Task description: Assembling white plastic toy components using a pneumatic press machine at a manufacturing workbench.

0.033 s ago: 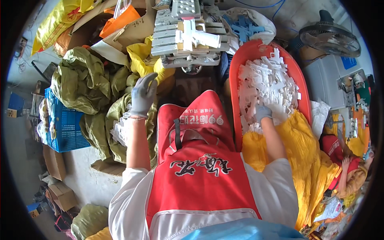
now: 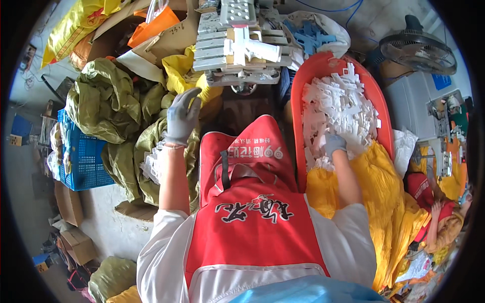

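Note:
My left hand (image 2: 182,117), in a grey glove, is raised with its fingers apart and holds nothing. Below it, white plastic pieces (image 2: 151,165) lie in an olive-green sack (image 2: 144,177). My gloved right hand (image 2: 334,143) reaches into a long red tub (image 2: 298,108), its fingers curled on a white toy gun piece (image 2: 318,144) at the near end of a heap of similar pieces (image 2: 341,103). The fingertips partly vanish among them. Ahead, one white toy gun piece (image 2: 250,48) lies on the slatted bed of a machine (image 2: 214,63).
Yellow cloth (image 2: 369,192) drapes over the tub's near end. A black fan (image 2: 417,48) stands far right, and a bag of blue toy gun pieces (image 2: 310,35) lies behind the tub. At left are a blue crate (image 2: 88,159) and a cardboard box (image 2: 174,38). Another person (image 2: 439,217) sits at right.
My left hand has risen very slightly. The fingers of my right hand have shifted a little in the heap. The white piece on the machine stays in place.

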`<state>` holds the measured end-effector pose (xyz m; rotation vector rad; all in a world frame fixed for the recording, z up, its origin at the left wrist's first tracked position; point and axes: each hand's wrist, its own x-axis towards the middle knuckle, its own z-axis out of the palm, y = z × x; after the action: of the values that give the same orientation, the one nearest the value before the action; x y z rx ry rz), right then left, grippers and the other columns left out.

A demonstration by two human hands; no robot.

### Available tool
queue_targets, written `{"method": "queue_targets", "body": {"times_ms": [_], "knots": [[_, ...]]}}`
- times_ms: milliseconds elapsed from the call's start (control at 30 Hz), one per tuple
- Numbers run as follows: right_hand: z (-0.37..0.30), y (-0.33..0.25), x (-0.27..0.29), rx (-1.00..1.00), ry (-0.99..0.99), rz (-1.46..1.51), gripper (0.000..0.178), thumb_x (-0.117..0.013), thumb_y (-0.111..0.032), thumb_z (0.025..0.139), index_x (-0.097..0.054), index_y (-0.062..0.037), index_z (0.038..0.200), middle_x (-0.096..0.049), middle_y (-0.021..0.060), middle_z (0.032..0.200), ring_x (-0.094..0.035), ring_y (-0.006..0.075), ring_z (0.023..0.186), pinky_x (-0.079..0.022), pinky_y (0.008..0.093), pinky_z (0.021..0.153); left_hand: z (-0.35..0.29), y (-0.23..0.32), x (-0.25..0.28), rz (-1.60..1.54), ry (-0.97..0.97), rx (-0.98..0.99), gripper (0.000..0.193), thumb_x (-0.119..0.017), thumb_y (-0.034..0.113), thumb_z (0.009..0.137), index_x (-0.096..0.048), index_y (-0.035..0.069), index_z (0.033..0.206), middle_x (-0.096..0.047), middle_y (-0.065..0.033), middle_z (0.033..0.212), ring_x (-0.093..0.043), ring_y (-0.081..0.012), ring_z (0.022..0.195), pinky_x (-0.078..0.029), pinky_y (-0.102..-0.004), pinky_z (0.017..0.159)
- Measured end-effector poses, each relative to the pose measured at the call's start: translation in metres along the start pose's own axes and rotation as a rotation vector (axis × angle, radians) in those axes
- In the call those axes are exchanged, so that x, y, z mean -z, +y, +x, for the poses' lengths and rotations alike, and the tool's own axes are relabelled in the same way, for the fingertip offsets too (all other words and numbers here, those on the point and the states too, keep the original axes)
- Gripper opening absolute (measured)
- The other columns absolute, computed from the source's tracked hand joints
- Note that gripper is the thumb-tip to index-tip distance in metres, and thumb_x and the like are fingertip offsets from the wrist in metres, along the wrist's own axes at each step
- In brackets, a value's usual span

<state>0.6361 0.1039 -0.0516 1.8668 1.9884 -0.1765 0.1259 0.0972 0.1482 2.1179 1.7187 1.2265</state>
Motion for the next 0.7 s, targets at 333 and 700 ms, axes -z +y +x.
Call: {"method": "queue_targets", "body": {"times_ms": [333,700], "knots": [[-0.065,0.010,0.072,0.152,0.472,1.180,0.045,-0.045,-0.028,0.098,-0.043,0.0002,0.133,-0.051,0.0105,0.131,-0.052,0.0197,0.112,-0.047,0.0317,0.085,0.106,0.022,-0.020,0.075,0.000,-0.300,0.036,-0.065,0.022,0.083,-0.060,0.005,0.114,-0.063,-0.0141,0.109,-0.055,-0.0329,0.106,-0.045,-0.0388,0.091],[-0.072,-0.035,0.108,0.063,0.437,1.879,0.049,-0.039,-0.043,0.099,-0.050,-0.0038,0.125,-0.059,0.0025,0.102,-0.056,0.0106,0.086,-0.046,0.0242,0.075,0.141,0.021,-0.026,-0.119,-0.304,-0.044,0.037,-0.069,0.021,0.080,-0.061,0.007,0.114,-0.065,-0.0162,0.100,-0.063,-0.0316,0.089,-0.050,-0.0358,0.077]]}}
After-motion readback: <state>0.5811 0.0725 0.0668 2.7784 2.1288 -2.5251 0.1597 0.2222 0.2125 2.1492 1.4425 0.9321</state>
